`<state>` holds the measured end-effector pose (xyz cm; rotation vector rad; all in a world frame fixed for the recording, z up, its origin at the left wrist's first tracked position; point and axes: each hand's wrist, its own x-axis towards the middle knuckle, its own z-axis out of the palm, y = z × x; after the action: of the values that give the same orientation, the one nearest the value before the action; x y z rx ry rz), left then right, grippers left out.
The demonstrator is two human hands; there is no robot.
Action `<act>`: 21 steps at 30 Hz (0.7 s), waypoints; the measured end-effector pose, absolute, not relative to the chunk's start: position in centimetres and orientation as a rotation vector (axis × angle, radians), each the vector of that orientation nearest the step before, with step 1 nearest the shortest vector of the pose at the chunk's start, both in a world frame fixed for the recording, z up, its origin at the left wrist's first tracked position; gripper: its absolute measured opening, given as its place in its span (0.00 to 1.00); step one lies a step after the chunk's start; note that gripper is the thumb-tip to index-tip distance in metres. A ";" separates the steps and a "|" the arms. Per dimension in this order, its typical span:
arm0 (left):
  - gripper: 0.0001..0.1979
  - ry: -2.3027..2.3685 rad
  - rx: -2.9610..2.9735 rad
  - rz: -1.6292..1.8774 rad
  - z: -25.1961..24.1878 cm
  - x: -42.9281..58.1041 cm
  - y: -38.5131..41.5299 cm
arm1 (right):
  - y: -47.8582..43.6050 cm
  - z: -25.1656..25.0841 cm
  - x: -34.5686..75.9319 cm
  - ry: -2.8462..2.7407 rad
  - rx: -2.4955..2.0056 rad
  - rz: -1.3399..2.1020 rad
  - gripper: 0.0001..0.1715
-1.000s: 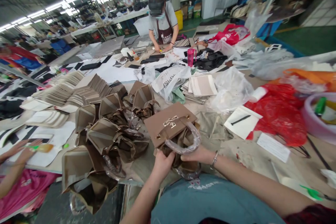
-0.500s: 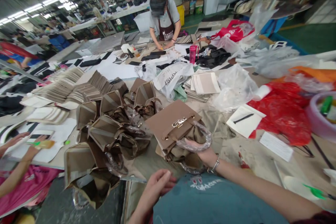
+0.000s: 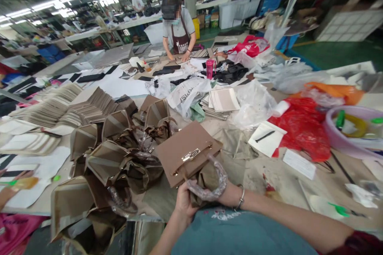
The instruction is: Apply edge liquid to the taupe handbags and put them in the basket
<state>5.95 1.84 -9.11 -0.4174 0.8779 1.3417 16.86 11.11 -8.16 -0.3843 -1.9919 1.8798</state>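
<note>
A tan handbag [image 3: 182, 149] with a gold clasp lies tilted at the table's near edge, its plastic-wrapped handle [image 3: 214, 183] curving toward me. My left hand [image 3: 183, 203] grips the bag's lower edge and the folded brown material under it. My right hand [image 3: 229, 194], a bracelet on its wrist, is closed around the wrapped handle and mostly hidden behind it. To the left sits a heap of unfinished brown bags [image 3: 119, 155].
Stacks of beige panels [image 3: 66, 107] lie at the left. Clear plastic bags [image 3: 254, 103], a red bag [image 3: 302, 127] and a pink basin [image 3: 356, 131] fill the right. An aproned person [image 3: 176, 32] works across the table; a co-worker's hand [image 3: 12, 185] shows at far left.
My left hand, off the bag half a second ago, has come back up and gripped its lower edge. The bag has shifted toward me and my view has swung right.
</note>
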 end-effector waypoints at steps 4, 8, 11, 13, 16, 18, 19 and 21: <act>0.17 0.908 -0.418 1.233 -8.9 6.1 2.5 | 11.2 -7.3 16.4 -1.958 -0.378 1.886 0.17; 0.17 1.027 -0.495 1.173 -8.9 6.2 3.2 | 11.4 -6.6 17.2 -2.126 -0.143 1.868 0.14; 0.13 1.064 -0.526 1.239 -8.7 6.0 3.4 | 11.8 -7.1 18.9 -2.088 -0.368 1.884 0.17; 0.11 1.054 -0.517 1.259 -8.4 5.8 3.5 | 12.2 -8.0 20.1 -1.936 -0.764 1.824 0.20; 0.12 1.013 -0.507 1.198 -8.0 5.9 3.5 | 12.8 -9.6 21.2 -1.701 -1.208 1.658 0.32; 0.15 0.976 -0.501 1.146 -8.0 6.2 3.6 | 13.2 -10.1 21.3 -1.657 -1.222 1.648 0.44; 0.16 0.957 -0.500 1.130 -8.1 6.4 3.6 | 13.4 -10.2 21.2 -1.662 -1.168 1.664 0.47; 0.18 0.924 -0.511 1.108 -8.4 6.8 3.7 | 13.6 -9.9 20.7 -1.663 -1.056 1.714 0.45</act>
<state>6.78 3.68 -8.45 -0.5113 0.9237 1.1075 20.70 13.57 -9.92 -1.0565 -1.6633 1.7136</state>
